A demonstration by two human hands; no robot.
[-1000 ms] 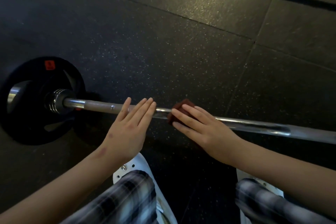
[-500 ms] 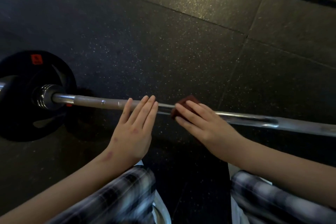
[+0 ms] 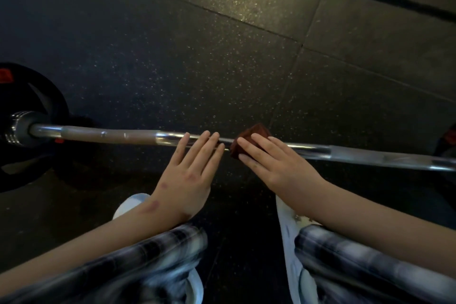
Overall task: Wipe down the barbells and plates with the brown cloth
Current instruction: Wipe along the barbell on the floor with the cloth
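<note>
1. Fingers (image 3: 251,148), right hand (image 3: 276,165): straight, slightly fanned, pressing flat from above on the brown cloth (image 3: 255,131). Thumb hidden; cannot tell whether it hooks under the bar.

2. Fingers (image 3: 206,147), left hand (image 3: 190,175): straight, close together, tips resting bare on the barbell shaft (image 3: 111,135), just beside the cloth and holding nothing.

3. Brown cloth: bunched over the top of the shaft about midway along it, above the near part of the floor (image 3: 222,57), in front of the white shoes (image 3: 286,217).

4. Barbell: lies across the floor. A black plate (image 3: 55,103) is at the floor's left edge, behind the steel collar (image 3: 17,128). A second plate (image 3: 447,142) is barely in view at the right edge.

5. Hazards, as judged:
- The cloth is pressed down, not visibly wrapped round. A sideways stroke could slide it off onto the floor, and the underside of the shaft would stay unwiped.
- A forward push from both flat hands may roll the bar away on its plates.
- The bare left fingertips may smear the steel again, or be bumped if the cloth travels left.
</note>
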